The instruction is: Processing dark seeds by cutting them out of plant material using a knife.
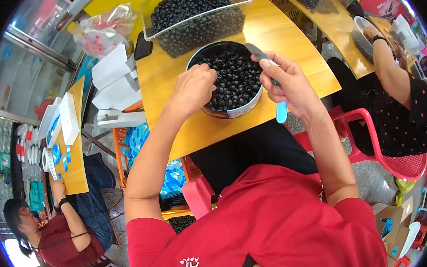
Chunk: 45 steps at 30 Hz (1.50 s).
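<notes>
Pieces (235, 77), small and black, fill a round tin (234, 112) on the worktop (286, 31), upper centre of the frame. The left hand (193, 88) curls its grip over the tin's left edge, contents hidden; the right hand (288, 83) closes its grip around a blue-handled knife (281, 112).

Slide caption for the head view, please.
Left hand at a round tin of black bead-like parts, right hand holding a blue-handled knife near its rim.

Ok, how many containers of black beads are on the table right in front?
2: the clear bin at the back, and the round tin just in front of it; none seems hidden.
</notes>
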Each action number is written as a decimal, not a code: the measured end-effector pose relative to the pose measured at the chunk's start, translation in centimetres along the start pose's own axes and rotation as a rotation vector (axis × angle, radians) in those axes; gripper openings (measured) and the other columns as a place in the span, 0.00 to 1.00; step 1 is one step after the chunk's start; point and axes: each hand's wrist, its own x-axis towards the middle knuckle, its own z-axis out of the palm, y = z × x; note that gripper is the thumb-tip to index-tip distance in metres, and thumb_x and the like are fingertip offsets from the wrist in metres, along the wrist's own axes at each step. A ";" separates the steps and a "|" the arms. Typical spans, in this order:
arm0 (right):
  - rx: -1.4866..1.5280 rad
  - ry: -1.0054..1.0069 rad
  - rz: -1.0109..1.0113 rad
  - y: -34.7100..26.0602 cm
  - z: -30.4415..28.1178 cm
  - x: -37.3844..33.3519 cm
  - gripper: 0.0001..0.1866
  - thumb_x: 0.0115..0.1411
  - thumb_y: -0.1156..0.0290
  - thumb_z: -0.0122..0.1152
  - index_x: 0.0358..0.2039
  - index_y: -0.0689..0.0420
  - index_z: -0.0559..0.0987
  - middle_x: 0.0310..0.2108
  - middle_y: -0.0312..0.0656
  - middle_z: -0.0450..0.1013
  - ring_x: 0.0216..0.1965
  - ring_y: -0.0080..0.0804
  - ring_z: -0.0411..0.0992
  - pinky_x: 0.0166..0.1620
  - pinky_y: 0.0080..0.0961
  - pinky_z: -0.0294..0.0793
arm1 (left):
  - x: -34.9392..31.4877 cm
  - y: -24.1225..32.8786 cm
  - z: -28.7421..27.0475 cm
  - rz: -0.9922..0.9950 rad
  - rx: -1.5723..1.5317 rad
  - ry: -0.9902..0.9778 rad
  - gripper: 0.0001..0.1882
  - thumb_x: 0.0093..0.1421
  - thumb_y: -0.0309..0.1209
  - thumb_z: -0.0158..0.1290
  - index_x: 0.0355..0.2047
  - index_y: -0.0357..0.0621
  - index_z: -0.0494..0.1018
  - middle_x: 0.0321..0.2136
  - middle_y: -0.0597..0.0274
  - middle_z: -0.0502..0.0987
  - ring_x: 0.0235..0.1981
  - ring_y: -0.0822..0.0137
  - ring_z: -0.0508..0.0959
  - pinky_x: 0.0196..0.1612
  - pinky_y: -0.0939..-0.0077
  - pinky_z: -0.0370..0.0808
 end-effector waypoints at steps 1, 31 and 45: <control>0.003 0.006 -0.003 0.1 -0.1 0.0 0.12 0.65 0.65 0.49 0.45 0.57 0.72 0.17 0.30 0.65 0.11 0.10 0.50 0.14 0.09 0.46 | -0.1 -0.1 -0.2 -0.029 -0.103 0.037 0.08 0.51 0.30 0.56 0.28 0.39 0.73 0.29 0.54 0.73 0.36 0.54 0.75 0.39 0.62 0.71; 0.331 -0.111 0.284 0.8 -0.2 7.2 0.09 0.60 0.68 0.58 0.40 0.55 0.74 0.15 0.23 0.58 0.12 0.09 0.49 0.15 0.11 0.46 | 3.1 2.4 -0.8 -0.355 -1.179 0.405 0.08 0.53 0.21 0.58 0.35 0.37 0.74 0.31 0.68 0.69 0.26 0.81 0.65 0.28 0.89 0.62; 0.609 -0.259 0.372 1.0 -1.9 9.7 0.10 0.63 0.67 0.53 0.43 0.57 0.72 0.19 0.27 0.64 0.12 0.09 0.50 0.14 0.10 0.46 | 5.2 3.0 -1.0 -0.535 -1.219 0.412 0.09 0.53 0.17 0.56 0.36 0.37 0.73 0.34 0.68 0.65 0.28 0.81 0.62 0.31 0.90 0.61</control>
